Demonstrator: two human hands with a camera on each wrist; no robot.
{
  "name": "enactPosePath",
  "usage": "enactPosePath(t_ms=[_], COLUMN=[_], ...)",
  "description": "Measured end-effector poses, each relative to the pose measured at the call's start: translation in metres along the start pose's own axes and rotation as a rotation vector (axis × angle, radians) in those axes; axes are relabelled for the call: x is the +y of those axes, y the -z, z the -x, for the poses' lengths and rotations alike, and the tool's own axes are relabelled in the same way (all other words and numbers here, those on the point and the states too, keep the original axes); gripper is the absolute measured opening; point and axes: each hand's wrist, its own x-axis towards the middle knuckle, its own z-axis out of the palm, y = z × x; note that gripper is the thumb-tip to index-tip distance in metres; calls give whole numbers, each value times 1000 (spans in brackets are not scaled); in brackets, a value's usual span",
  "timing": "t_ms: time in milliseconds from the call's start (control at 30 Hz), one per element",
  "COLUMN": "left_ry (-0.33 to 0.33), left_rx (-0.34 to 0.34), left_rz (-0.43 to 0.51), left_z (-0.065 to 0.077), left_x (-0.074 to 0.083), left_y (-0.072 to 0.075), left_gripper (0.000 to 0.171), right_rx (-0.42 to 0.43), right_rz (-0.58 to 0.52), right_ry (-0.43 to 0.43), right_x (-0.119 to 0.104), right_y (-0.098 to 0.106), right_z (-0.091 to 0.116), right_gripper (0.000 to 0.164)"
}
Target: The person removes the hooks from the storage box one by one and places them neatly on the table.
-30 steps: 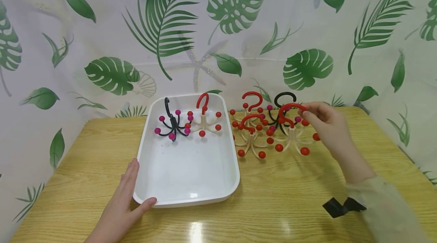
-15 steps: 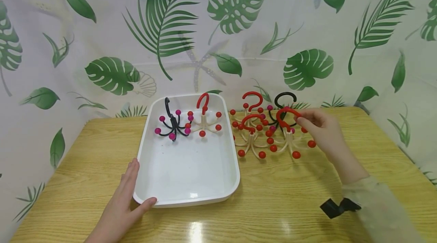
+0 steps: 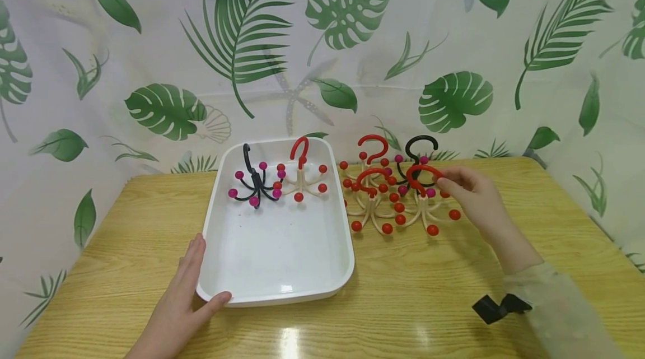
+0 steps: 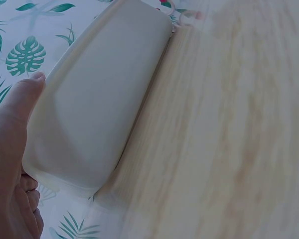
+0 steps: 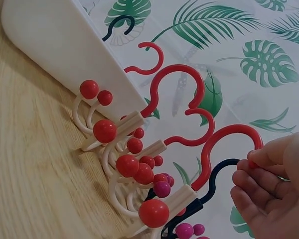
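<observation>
In the head view my right hand (image 3: 473,196) pinches the red hook end of a cream multi-arm hanger (image 3: 423,208) with red ball tips. It stands upright at the right end of a group of hangers; I cannot tell whether it touches the table. The right wrist view shows thumb and fingertips at the tip of its red hook (image 5: 234,130). My left hand (image 3: 173,294) rests at the near left corner of a white tray (image 3: 272,258), fingers straight along the side and thumb on the front rim. In the tray are a black hanger (image 3: 256,180) with magenta balls and a cream one (image 3: 300,180).
Just right of the tray, two cream hangers with red hooks (image 3: 372,202) stand close together. Behind the held one is a black hanger (image 3: 421,139) with magenta balls. A leaf-printed cloth (image 3: 292,40) rises behind the wooden table (image 3: 403,297).
My right hand has moved left and downward with the cream hanger, bringing it closer to the other hangers. The left hand and tray have stayed put.
</observation>
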Motion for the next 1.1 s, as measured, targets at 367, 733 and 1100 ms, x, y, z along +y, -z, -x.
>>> enactPosePath(t_ms=[367, 733, 1100], left_ry=[19, 28, 32], left_rx=[-16, -19, -17], left_rz=[0, 8, 9], left_z=[0, -1, -1], left_x=[2, 3, 3], left_y=[1, 2, 1], left_gripper=[99, 99, 100], right_rx=[-14, -19, -11], right_rz=[-4, 6, 47], right_ry=[8, -6, -34], right_x=[5, 6, 7], right_y=[3, 4, 4], right_z=[2, 3, 3], right_gripper=[31, 32, 32])
